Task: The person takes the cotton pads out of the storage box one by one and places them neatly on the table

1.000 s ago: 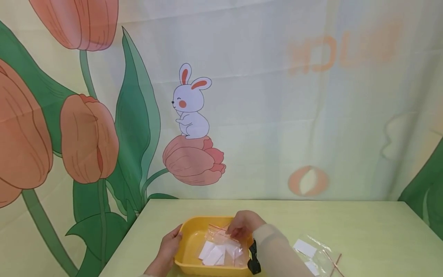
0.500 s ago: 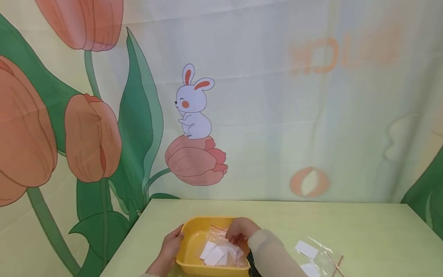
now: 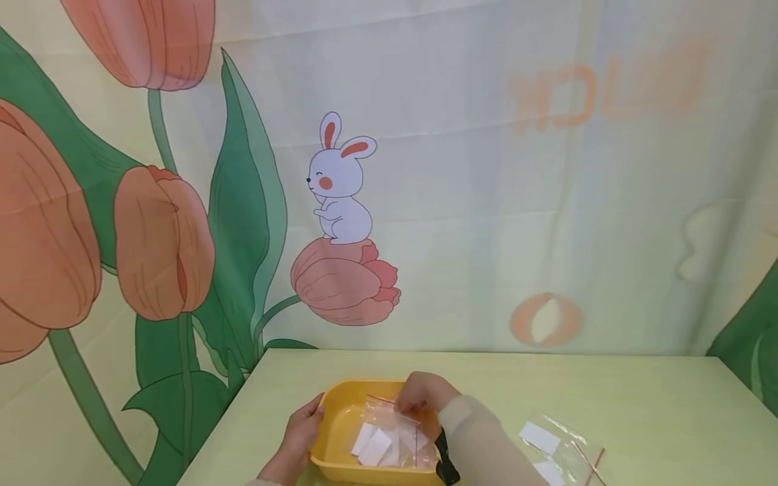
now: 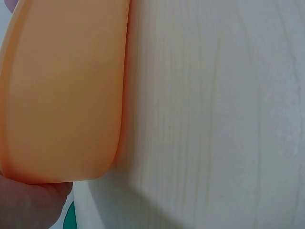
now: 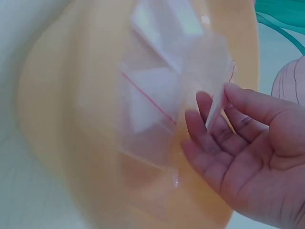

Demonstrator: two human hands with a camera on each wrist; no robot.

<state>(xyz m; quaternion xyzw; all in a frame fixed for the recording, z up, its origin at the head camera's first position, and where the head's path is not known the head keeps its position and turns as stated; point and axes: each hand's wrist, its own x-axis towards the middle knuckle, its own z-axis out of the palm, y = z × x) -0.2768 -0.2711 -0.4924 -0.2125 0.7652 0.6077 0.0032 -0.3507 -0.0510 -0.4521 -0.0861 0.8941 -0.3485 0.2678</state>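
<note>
Clear red-lined plastic bag (image 5: 207, 61), pinched in the right grip (image 3: 423, 393) over the yellow plastic tub (image 3: 334, 428) held by the left grip (image 3: 298, 434), seems mid-pickup, needing gentle lifting.

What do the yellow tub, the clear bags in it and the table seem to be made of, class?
The yellow tub: probably moulded plastic, smooth and satin; even colour, rounded corners.
The clear bags: likely thin, glossy plastic film; see-through and creased, with glints.
The table: matte; grain lines suggest wood, though wood-look laminate is possible.
</note>
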